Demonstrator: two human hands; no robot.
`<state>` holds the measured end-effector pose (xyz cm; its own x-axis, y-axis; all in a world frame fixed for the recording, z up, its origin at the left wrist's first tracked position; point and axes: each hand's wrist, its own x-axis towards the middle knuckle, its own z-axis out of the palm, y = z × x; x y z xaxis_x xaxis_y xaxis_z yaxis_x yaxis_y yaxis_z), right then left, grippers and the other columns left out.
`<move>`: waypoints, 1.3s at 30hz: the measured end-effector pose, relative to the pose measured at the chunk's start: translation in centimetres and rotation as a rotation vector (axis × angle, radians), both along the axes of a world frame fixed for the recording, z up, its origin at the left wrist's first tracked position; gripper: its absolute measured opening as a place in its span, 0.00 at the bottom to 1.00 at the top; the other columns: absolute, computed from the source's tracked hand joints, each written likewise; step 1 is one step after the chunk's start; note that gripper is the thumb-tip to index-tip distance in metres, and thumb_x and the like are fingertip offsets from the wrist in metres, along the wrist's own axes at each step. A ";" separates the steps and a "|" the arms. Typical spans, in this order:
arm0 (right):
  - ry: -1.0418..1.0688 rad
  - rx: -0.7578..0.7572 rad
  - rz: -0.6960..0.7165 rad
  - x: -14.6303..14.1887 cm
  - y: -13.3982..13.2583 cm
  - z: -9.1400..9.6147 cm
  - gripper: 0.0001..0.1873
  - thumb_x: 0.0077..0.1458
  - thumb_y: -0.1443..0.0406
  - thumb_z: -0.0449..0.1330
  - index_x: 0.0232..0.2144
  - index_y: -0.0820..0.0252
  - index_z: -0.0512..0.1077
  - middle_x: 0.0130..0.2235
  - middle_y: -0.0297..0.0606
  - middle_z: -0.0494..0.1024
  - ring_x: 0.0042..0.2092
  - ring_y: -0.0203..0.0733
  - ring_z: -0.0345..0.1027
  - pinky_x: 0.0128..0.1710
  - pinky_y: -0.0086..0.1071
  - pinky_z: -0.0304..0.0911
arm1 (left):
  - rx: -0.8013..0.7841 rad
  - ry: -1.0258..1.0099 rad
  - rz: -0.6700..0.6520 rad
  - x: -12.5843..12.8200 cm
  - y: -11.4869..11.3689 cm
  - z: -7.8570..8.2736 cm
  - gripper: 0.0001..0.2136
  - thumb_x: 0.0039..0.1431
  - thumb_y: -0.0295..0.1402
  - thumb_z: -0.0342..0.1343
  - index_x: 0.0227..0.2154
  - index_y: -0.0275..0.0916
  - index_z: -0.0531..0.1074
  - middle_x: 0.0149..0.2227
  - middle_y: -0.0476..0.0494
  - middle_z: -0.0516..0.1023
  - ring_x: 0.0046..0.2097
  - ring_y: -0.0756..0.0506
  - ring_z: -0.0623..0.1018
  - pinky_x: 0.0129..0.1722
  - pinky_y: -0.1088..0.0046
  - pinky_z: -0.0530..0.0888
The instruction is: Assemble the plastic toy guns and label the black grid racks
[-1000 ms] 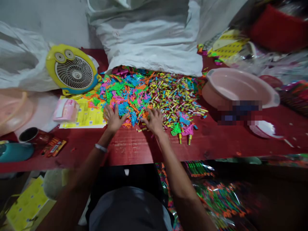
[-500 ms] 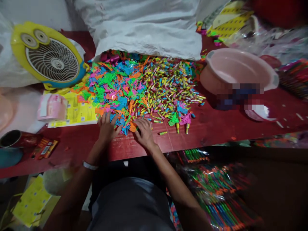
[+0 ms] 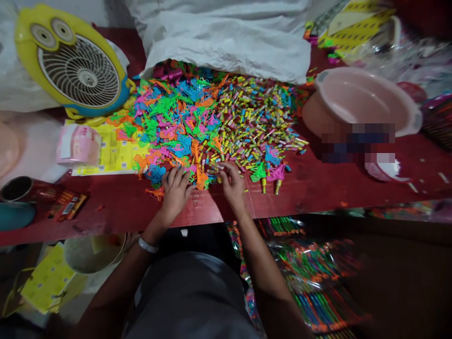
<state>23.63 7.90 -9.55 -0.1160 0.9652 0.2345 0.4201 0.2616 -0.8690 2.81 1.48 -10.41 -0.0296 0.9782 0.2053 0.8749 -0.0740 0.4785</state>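
Note:
My left hand (image 3: 175, 190) lies at the near edge of a heap of bright flat plastic pieces (image 3: 169, 110), its fingers spread and touching pieces there. To its right, my right hand (image 3: 233, 185) is at the near edge of a pile of small yellow, pink and blue tubes (image 3: 254, 122). Its thumb and forefinger are pinched together beside a pale tube (image 3: 214, 165); whether that tube is between them is hard to make out. An orange piece (image 3: 201, 179) lies between my hands. Right of my right hand, a green piece (image 3: 259, 172) and a pink piece (image 3: 276, 173) have tubes at their ends.
A white sack (image 3: 226, 47) lies behind the heaps. Left stand a yellow fan (image 3: 86, 77) and a pink paper pack (image 3: 79, 146) on a yellow printed sheet (image 3: 118, 150). A pink basin (image 3: 367, 103) and a small basket (image 3: 381, 170) are at right. Bagged colourful sticks (image 3: 318, 301) sit below the table.
My left hand has shifted right along the front of the plastic heap. My right hand has moved right to the tubes, its fingers now pinched. Plastic pieces near my hands have been shifted.

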 end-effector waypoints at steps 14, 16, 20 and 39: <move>-0.090 -0.102 -0.096 1.6 -2.0 0.5 0.12 0.65 0.57 0.51 0.44 0.56 0.68 0.39 0.40 0.78 0.39 0.44 0.74 0.43 0.38 0.69 | -0.001 0.025 0.040 0.2 1.2 1.2 0.15 0.67 0.29 0.53 0.54 0.37 0.77 0.57 0.31 0.77 0.59 0.34 0.72 0.61 0.52 0.64; -0.171 -0.081 -0.050 1.7 -2.7 0.1 0.12 0.65 0.58 0.52 0.44 0.56 0.69 0.42 0.42 0.80 0.42 0.46 0.75 0.45 0.39 0.69 | -0.022 0.047 0.034 1.5 1.1 1.5 0.17 0.68 0.32 0.54 0.56 0.36 0.76 0.55 0.30 0.76 0.57 0.33 0.72 0.59 0.52 0.66; -0.248 -0.028 0.015 0.9 -3.6 -1.0 0.14 0.65 0.58 0.54 0.49 0.56 0.71 0.47 0.46 0.80 0.49 0.50 0.75 0.50 0.42 0.70 | -0.133 0.100 0.067 4.2 2.0 1.3 0.21 0.65 0.40 0.59 0.55 0.32 0.75 0.51 0.28 0.75 0.54 0.31 0.71 0.57 0.51 0.67; 0.551 -0.307 -0.024 -2.0 -2.1 3.1 0.20 0.47 0.49 0.72 0.28 0.55 0.71 0.26 0.25 0.62 0.29 0.33 0.53 0.29 0.27 0.53 | -0.366 -0.825 0.044 2.0 -0.3 5.3 0.16 0.60 0.47 0.55 0.30 0.39 0.74 0.26 0.49 0.74 0.34 0.45 0.76 0.37 0.70 0.72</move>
<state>21.60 5.84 -6.50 -0.0344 0.9988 -0.0343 -0.1084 -0.0378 -0.9934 4.79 1.13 -5.14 -0.0688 0.9727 -0.2218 0.2414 0.2319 0.9423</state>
